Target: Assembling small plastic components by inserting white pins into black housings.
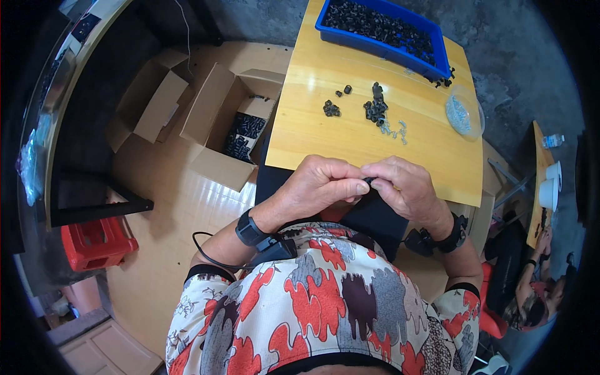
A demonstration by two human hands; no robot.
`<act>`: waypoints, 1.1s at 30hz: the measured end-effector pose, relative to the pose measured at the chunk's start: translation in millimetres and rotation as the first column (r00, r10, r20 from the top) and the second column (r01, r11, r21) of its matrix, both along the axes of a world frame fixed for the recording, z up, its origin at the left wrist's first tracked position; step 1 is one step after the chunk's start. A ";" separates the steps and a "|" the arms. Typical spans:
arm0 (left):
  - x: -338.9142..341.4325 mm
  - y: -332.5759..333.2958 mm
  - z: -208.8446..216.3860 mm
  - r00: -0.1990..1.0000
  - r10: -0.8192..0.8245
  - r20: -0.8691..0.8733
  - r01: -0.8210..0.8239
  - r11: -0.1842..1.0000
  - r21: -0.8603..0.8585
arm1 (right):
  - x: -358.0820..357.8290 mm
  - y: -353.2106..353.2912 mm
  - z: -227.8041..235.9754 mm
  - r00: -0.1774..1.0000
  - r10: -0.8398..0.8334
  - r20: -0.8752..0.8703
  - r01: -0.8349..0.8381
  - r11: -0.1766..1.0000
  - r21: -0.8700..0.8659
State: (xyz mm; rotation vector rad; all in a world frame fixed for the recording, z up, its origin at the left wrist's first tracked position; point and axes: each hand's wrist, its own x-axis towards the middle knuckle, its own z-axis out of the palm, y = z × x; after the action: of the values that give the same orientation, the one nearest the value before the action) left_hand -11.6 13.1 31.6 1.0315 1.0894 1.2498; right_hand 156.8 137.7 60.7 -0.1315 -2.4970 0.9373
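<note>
Close together at the table's near edge, my left hand [334,181] and my right hand [403,182] pinch a small black part [369,180] between thumbs and fingers. Most of that part is covered by the fingertips, so its exact kind does not show. Beyond my hands on the yellow wooden table [312,137] lie a cluster of black parts [375,109], a smaller group of black pieces [332,109] and some small shiny clear or metal pieces [402,132].
A blue tray [445,59] full of black parts stands at the far end. Right of the piles is a round clear tub [480,119] of small pale pieces. Open cardboard boxes [209,103] and a red stool [100,247] are at left. Another person [531,281] sits at right.
</note>
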 end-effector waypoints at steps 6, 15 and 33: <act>0.9 -0.1 -1.0 0.993 0.068 0.099 -0.066 0.998 -0.023 | 0.1 1.2 4.3 0.997 -0.046 0.056 0.046 0.999 0.003; 1.1 -1.1 -12.7 0.976 0.137 0.170 -0.133 0.990 -0.038 | -0.1 4.9 1.4 0.995 -0.069 0.073 0.062 0.994 0.092; 5.3 -3.1 -14.9 0.978 0.183 0.102 -0.182 0.983 -0.018 | -8.5 4.8 8.5 0.992 -0.017 0.122 -0.021 0.954 0.298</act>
State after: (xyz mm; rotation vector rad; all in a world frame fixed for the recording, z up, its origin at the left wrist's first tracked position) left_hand -6.3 10.0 16.7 0.8648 1.1276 1.4279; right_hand 148.4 142.5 69.1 -0.0908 -2.7199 0.5550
